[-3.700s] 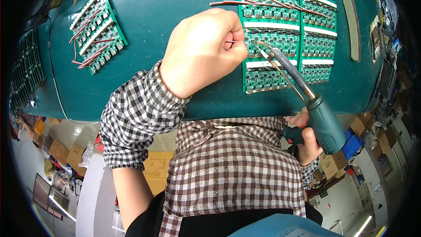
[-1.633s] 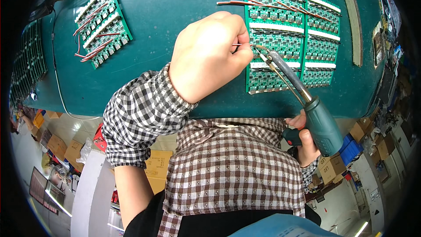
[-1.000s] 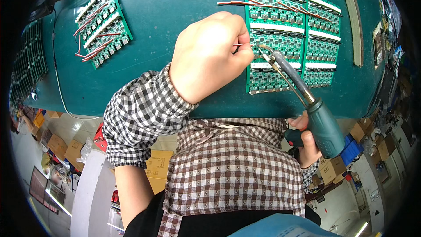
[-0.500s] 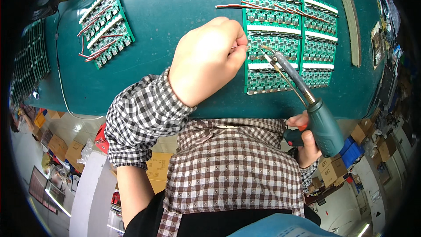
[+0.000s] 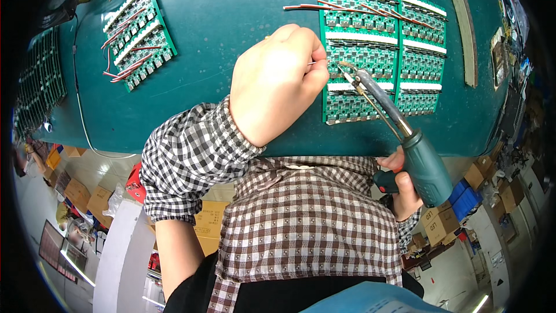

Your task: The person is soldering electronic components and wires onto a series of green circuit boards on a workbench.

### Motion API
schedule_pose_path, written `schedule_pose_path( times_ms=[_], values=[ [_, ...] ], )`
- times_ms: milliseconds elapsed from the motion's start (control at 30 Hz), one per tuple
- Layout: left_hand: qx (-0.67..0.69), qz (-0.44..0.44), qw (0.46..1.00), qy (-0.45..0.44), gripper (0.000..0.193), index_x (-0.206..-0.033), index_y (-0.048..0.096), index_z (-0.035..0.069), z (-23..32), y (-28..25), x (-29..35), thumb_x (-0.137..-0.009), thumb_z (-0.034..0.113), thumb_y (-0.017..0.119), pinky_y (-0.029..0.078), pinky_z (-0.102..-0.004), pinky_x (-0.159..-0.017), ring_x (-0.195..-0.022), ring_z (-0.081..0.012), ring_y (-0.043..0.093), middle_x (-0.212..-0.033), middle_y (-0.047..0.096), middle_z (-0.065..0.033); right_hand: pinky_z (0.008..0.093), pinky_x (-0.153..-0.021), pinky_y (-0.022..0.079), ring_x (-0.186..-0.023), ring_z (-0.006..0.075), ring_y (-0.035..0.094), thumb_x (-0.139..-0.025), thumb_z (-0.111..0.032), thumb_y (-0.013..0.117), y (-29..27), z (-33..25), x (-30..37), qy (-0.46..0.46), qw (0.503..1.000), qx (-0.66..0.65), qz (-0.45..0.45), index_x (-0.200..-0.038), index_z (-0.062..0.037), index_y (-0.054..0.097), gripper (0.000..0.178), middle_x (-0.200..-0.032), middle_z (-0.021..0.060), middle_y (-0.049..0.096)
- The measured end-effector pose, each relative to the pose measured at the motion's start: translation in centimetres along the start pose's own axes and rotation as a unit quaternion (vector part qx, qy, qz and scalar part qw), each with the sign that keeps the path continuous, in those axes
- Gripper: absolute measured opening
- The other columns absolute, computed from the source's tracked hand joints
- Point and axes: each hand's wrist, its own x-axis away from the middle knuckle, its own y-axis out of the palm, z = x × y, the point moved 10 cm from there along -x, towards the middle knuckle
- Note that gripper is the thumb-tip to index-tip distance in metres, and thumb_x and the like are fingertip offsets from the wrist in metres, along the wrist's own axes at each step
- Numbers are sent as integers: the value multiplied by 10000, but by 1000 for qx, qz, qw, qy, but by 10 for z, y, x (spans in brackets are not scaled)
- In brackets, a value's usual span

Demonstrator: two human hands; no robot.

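My left hand (image 5: 275,84) is closed in a pinch at the left edge of a green circuit board panel (image 5: 365,69). A short bit of thin wire (image 5: 313,63) shows at its fingertips; most of it is hidden by the hand. My right hand (image 5: 408,198) grips a dark green soldering gun (image 5: 427,168) by its handle, below the table's near edge. The gun's bent tip and a thin metal feed tube beside it reach over the panel's left middle row, just right of the pinched fingers. Several red, black and white wires (image 5: 370,13) lie across the panel's upper rows.
A smaller group of circuit boards with wires (image 5: 139,37) lies at the left of the green table (image 5: 214,29). More boards (image 5: 40,75) sit at the far left beside a cable (image 5: 79,93). A curved strip (image 5: 462,35) lies right of the panel. Cardboard boxes (image 5: 440,223) stand below the table.
The soldering gun's tip has shifted slightly left, nearer to my left fingertips. My left hand has moved a little to the right and down, still pinching.
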Motion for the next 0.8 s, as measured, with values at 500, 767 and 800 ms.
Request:
schedule_pose_path(
  times_ms=[500,767,800],
  values=[
    [-6,-11,1000,23,99,-772,556,36,4,-1,-1,-715,13,634,451,-260,-525,-574,-156,546,-702,541,-53,413,-713,513,-742,232,551,-797,-251,611,-2,-2,-2,-18,999,-30,12,-1078,100,475,470,-830,135,512],
    [-42,-24,998,27,103,-769,549,34,8,-4,-2,-715,-4,628,457,-266,-538,-592,-172,552,-704,537,-62,423,-744,503,-781,242,546,-807,-244,603,-4,0,-1,-22,999,-47,2,-1119,96,446,488,-828,135,512],
    [-29,-28,999,20,98,-764,545,34,6,-2,-2,-715,5,625,459,-271,-545,-601,-177,557,-708,542,-64,422,-740,505,-778,241,547,-806,-244,603,-3,0,-2,-20,999,-45,3,-1121,95,446,489,-829,134,512]
  ],
)
